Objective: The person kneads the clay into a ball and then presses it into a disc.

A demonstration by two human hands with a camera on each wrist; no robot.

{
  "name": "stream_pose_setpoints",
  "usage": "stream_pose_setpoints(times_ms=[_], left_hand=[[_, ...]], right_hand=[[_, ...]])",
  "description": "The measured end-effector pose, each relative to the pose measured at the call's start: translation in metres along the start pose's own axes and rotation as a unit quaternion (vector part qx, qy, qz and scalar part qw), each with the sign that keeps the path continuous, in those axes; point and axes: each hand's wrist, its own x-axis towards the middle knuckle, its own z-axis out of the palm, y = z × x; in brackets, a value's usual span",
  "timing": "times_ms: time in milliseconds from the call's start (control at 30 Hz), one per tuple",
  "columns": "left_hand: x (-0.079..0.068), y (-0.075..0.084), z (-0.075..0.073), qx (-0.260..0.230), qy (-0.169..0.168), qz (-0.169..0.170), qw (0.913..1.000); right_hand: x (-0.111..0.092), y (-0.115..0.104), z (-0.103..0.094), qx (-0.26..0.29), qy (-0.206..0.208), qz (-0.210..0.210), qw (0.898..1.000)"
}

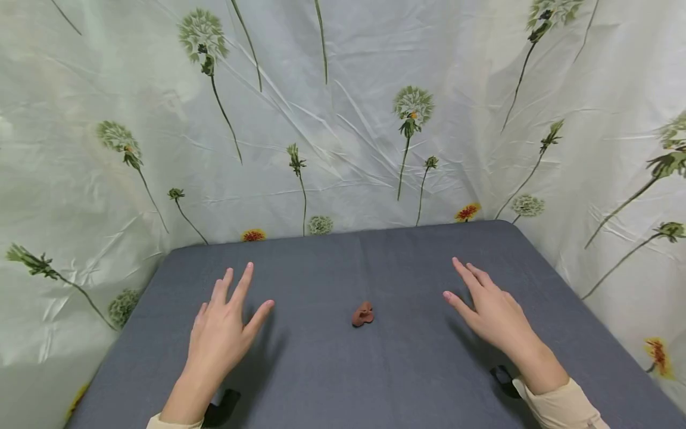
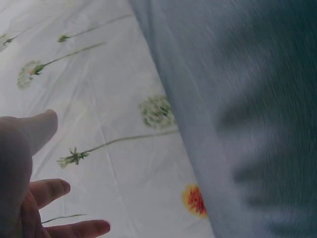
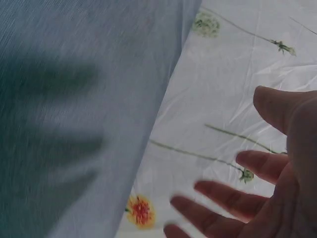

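So there's this little reddish-brown lump [image 1: 362, 314] sitting on the grey worktop [image 1: 343, 381], about midway between the left and right edges and well in from the far one. It's pretty much right between the two hands, touching neither. Left hand [image 1: 220, 333] is over toward the left edge, right hand [image 1: 494, 313] toward the right, both held above the surface, fingers spread, holding nothing. Flower-print fabric [image 1: 343, 119] hangs past the far edge.

Table [image 1: 321, 381] covered in plain grey-blue cloth [image 1: 418, 375], faintly creased; one small, reddish-brown, irregularly shaped object [image 1: 361, 317] lies on it near the middle
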Motion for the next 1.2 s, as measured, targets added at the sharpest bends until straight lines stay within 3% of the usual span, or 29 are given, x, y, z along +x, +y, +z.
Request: stream_pose_setpoints(times_ms=[167, 300, 433, 533, 800, 900, 1000, 1200], left_hand=[[-0.008, 0.002, 0.000, -0.098, 0.007, 0.015, 0.9950], [-0.009, -0.002, 0.003, -0.199, -0.003, 0.019, 0.9798], [-0.011, -0.008, 0.007, -0.261, -0.029, -0.005, 0.9650], [-0.013, -0.010, 0.010, -0.314, -0.056, -0.028, 0.9472], [-0.018, -0.016, 0.023, -0.464, -0.124, -0.074, 0.8740], [-0.020, -0.018, 0.026, -0.497, -0.142, -0.088, 0.8518], [-0.020, -0.019, 0.027, -0.517, -0.151, -0.104, 0.8363], [-0.021, -0.019, 0.030, -0.538, -0.164, -0.114, 0.8192]], right_hand=[[0.008, -0.010, 0.004, 0.089, -0.015, -0.027, 0.996], [0.018, -0.021, 0.011, 0.166, -0.045, -0.032, 0.985], [0.027, -0.032, 0.019, 0.214, -0.078, -0.028, 0.973], [0.034, -0.038, 0.024, 0.244, -0.094, -0.028, 0.965], [0.046, -0.047, 0.044, 0.317, -0.137, -0.012, 0.938], [0.050, -0.050, 0.051, 0.341, -0.156, 0.002, 0.927], [0.053, -0.055, 0.057, 0.359, -0.171, 0.015, 0.917], [0.058, -0.064, 0.065, 0.363, -0.189, 0.026, 0.912]])
